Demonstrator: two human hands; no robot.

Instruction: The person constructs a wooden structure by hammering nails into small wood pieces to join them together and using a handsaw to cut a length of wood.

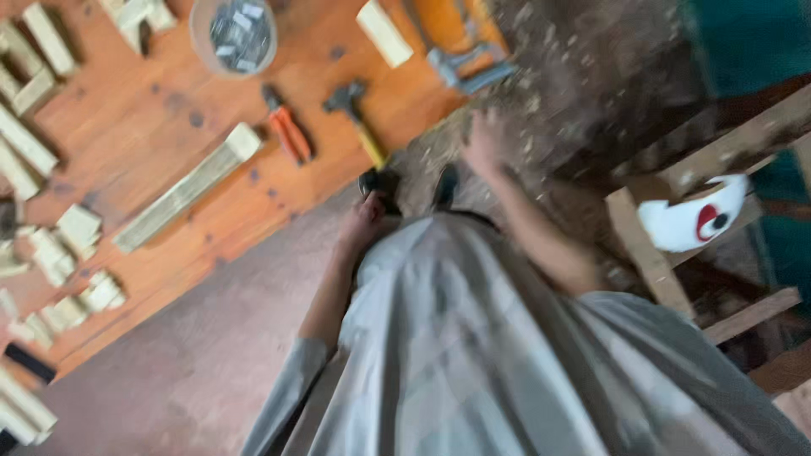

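I am looking down my own body in a grey shirt [473, 355]. My left hand [363, 221] hangs by my hip, close to my dark shoes [380, 181]; blur hides its fingers. My right hand [481, 142] reaches forward over a sawdust-covered floor [557, 76], and nothing shows in it. Nearest to the hands, on an orange wooden board [152, 118], is a hammer [355, 118] with a yellow handle. Orange-handled pliers [289, 131] lie beside it.
On the board lie a long pale wood strip [190, 186], several small wood blocks [59, 253], a round tub of metal pieces [235, 34] and a grey clamp [469, 67]. A wooden frame [659, 253] with a white object [688, 221] stands at the right.
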